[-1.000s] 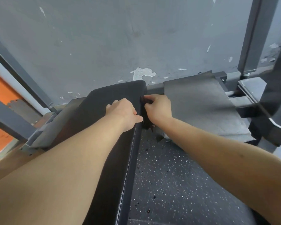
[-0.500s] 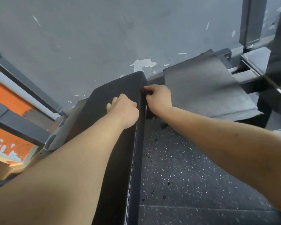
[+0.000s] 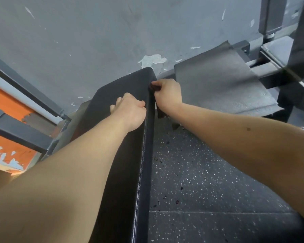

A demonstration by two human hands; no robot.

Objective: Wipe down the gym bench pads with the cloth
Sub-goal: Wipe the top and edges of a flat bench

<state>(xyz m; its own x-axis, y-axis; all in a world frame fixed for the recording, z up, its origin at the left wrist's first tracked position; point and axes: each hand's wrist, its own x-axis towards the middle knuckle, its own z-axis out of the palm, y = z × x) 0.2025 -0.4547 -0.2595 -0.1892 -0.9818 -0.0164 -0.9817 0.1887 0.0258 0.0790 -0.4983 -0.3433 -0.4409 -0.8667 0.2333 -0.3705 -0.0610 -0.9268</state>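
Observation:
A long black bench pad (image 3: 128,151) runs from the bottom of the view up toward the grey wall. My right hand (image 3: 167,96) is closed on a dark cloth (image 3: 159,113) and presses it against the pad's right side near its far end; the cloth hangs below the hand. My left hand (image 3: 130,109) rests on the pad's top, fingers curled, thumb at the right seam. It holds nothing that I can see.
A grey floor mat (image 3: 218,85) lies right of the pad against the peeling grey wall (image 3: 112,32). Grey machine frame parts (image 3: 277,55) stand at the upper right. Steel bars (image 3: 23,88) and an orange wall are on the left. Speckled rubber floor (image 3: 209,190) lies below.
The view has shifted so the pad's far end sits higher in frame. Both hands stay at the pad's far end, the right one still pressing the cloth on the side edge.

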